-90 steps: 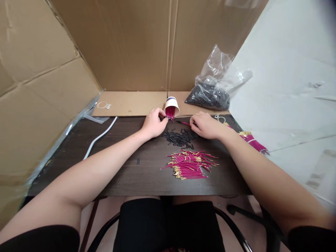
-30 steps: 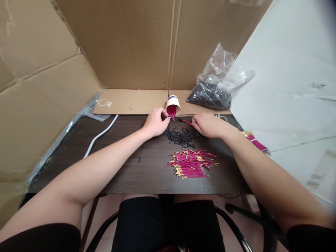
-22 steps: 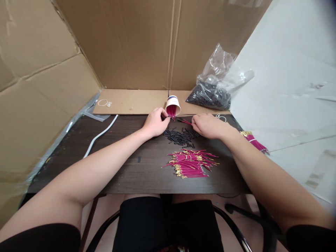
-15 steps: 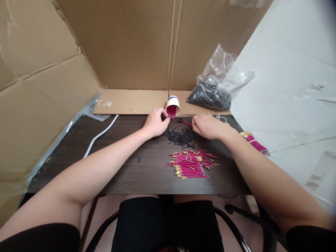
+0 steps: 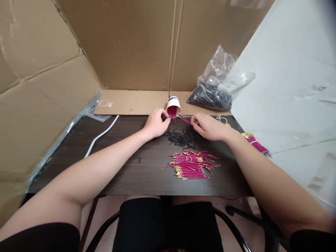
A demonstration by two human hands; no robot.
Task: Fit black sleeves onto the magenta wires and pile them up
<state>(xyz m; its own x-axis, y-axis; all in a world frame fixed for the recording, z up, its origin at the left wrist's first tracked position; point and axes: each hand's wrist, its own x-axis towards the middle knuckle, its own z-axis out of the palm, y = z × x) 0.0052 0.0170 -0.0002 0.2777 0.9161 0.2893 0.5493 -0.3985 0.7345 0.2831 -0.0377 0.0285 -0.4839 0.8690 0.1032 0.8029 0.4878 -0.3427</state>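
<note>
A paper cup (image 5: 173, 102) lies tipped on its side, its mouth towards me, with magenta wires (image 5: 172, 112) spilling from it. At the left of that mouth my left hand (image 5: 157, 123) is closed, thumb and forefinger pinched; what they hold is too small to make out. My right hand (image 5: 207, 126) pinches a few magenta wires with black sleeves (image 5: 186, 120), their dark ends pointing left towards the cup. Below both hands lies a loose pile of short black tubes (image 5: 181, 138). Nearer me are many magenta wires with gold tips (image 5: 191, 164), partly bundled by a white band.
A clear bag of black tubes (image 5: 210, 96) leans on the cardboard wall at the back right. Another banded wire bundle (image 5: 257, 144) lies at the table's right edge. White rubber bands (image 5: 104, 103) rest on the cardboard strip. A grey cable (image 5: 101, 135) crosses the left side.
The wires in my right hand have spread slightly apart, and their black ends sit a little higher, closer to the cup. My left hand has hardly moved.
</note>
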